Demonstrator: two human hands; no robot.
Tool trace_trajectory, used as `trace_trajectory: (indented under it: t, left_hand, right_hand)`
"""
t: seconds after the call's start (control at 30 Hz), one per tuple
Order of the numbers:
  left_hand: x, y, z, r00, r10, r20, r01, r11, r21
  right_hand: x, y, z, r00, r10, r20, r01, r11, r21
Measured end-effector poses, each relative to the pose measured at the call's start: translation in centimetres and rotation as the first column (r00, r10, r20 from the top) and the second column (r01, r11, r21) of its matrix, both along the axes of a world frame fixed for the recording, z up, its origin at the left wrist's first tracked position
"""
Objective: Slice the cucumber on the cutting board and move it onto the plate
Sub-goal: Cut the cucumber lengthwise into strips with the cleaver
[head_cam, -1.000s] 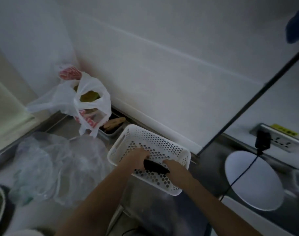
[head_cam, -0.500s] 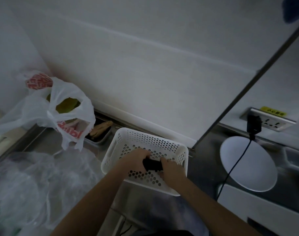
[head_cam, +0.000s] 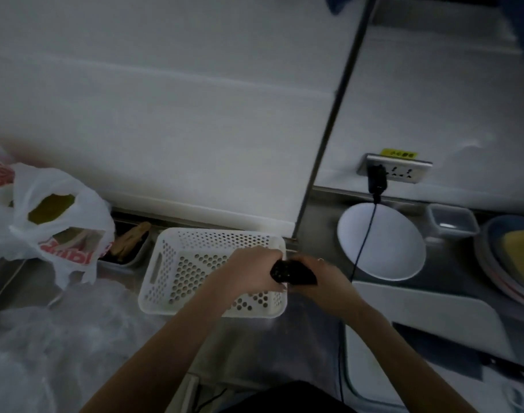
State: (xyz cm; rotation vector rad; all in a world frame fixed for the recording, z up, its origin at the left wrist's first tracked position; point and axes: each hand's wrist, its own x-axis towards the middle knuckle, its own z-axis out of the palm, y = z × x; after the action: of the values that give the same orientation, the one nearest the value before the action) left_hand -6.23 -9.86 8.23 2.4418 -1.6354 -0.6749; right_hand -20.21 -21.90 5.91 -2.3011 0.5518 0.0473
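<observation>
Both hands hold a short dark cucumber [head_cam: 292, 272] over the right end of a white perforated basket [head_cam: 195, 272]. My left hand [head_cam: 249, 274] grips its left end and my right hand [head_cam: 323, 278] wraps its right end. A white round plate [head_cam: 392, 242] sits to the right, near the wall, with a black cable lying across it. The white cutting board [head_cam: 427, 320] lies in front of the plate, at the lower right. A knife [head_cam: 451, 350] with a dark blade rests on the board.
White plastic bags [head_cam: 55, 216] and clear film [head_cam: 55, 347] fill the left. A small tray [head_cam: 129, 245] with brownish food sits by the wall. A wall socket [head_cam: 395, 168], a clear box [head_cam: 451, 223] and stacked plates [head_cam: 511, 257] stand at the right.
The view has swung to the right, bringing the cutting board, knife and stacked plates into sight. Both hands keep hold of the cucumber and have shifted toward the basket's right end.
</observation>
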Motion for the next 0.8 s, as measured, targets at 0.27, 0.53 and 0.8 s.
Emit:
trace_trajectory:
  t: [0.27, 0.53, 0.8]
  left_hand:
    - [-7.8, -5.6, -1.8, 0.953, -0.058, -0.298, 0.069, 0.997, 0.027]
    - [-13.7, -9.3, -5.4, 0.864, 0.029, -0.502, 0.057, 0.986, 0.155]
    - [-16.1, -11.0, -9.0, 0.865, 0.18, -0.469, -0.131, 0.982, 0.135]
  right_hand:
    - [-16.5, -5.3, -1.1, 0.879, -0.37, 0.3, 0.439, 0.874, -0.209]
    - [-32.8, -13.2, -8.2, 0.695, -0.582, -0.422, 0.437, 0.808, -0.396]
    - [-33.8, -16.2, -9.1, 0.782, -0.386, -0.489, 0.101, 0.853, -0.512]
